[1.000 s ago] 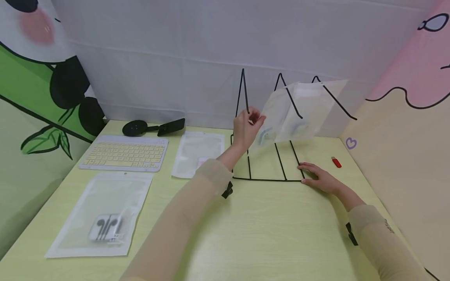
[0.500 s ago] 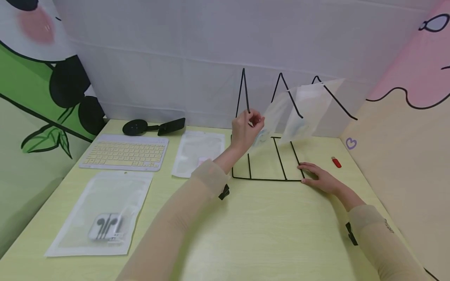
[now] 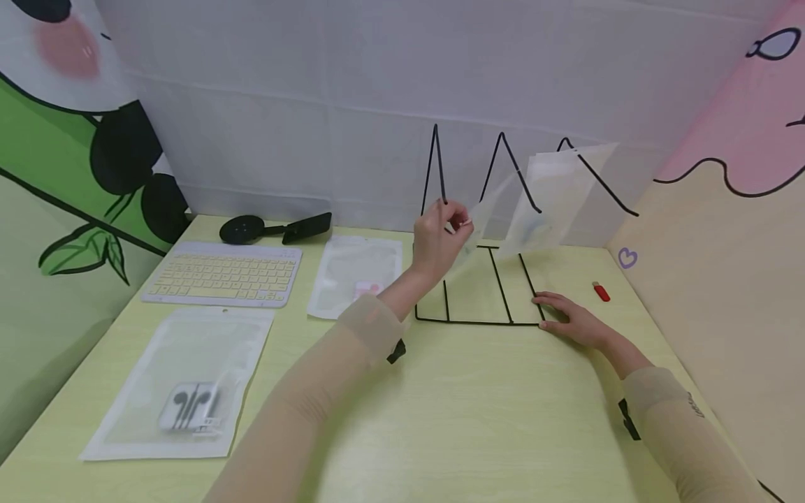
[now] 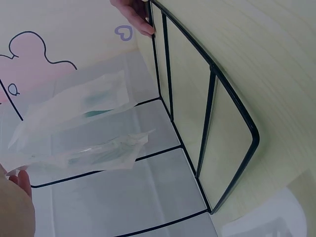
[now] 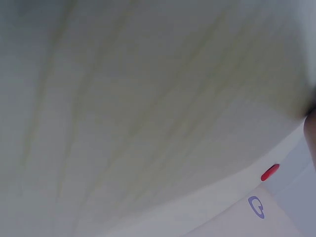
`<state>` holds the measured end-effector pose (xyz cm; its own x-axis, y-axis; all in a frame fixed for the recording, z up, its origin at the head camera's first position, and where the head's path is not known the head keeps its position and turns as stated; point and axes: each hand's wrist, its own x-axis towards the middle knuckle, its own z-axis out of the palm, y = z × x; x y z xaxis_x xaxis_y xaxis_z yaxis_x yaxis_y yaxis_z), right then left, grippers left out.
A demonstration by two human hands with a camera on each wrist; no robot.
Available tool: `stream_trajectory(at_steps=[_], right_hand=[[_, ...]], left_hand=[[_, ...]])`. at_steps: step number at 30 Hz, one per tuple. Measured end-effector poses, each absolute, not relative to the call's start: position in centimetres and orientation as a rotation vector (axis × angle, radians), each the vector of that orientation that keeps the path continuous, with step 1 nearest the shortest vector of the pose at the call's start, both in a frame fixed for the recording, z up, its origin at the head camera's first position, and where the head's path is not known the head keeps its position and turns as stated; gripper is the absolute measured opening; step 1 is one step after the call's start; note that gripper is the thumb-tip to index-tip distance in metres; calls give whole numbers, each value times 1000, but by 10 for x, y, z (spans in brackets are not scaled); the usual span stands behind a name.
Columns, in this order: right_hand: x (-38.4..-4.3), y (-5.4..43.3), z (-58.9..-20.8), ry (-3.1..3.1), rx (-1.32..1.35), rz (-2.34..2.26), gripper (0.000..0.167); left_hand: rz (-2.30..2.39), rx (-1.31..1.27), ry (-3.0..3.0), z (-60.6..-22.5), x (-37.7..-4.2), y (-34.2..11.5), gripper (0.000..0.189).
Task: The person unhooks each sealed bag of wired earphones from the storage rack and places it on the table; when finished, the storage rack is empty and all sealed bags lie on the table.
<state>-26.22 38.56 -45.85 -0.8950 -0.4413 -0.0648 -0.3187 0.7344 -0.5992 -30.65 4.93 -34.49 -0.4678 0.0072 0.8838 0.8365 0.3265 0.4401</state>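
Observation:
A black wire rack point(image 3: 478, 323) with three peaked arms stands at the back right of the table. At its middle arm, my left hand point(image 3: 440, 241) pinches the edge of a translucent plastic bag point(image 3: 481, 223), which is seen nearly edge-on. In the left wrist view this bag point(image 4: 106, 153) stretches away from the fingertips, with a second bag point(image 4: 84, 101) beyond it. That second bag hangs on the rack's right arm, a bluish item faintly visible inside. My right hand point(image 3: 578, 323) rests at the front right corner of the rack's base, thumb and fingers extended over the wire.
On the left lie a bag with earphones point(image 3: 157, 377), a white keyboard point(image 3: 223, 274), and a bag with a small pink item point(image 3: 358, 265). Black ladle and turner heads point(image 3: 273, 228) sit behind. A red USB stick point(image 3: 602, 290) lies right of the rack.
The bag in my left hand has turned from broadside to nearly edge-on and drawn apart from the second bag. My left hand shifted slightly left and down; the right hand stayed put.

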Motion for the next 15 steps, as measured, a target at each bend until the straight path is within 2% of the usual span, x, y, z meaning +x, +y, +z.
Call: stream_trajectory(at_steps=[15], right_hand=[[-263,388,-454,2650,-544,-979,57]], left_hand=[[-1258,-758,-1692,-338,-295,44,10]])
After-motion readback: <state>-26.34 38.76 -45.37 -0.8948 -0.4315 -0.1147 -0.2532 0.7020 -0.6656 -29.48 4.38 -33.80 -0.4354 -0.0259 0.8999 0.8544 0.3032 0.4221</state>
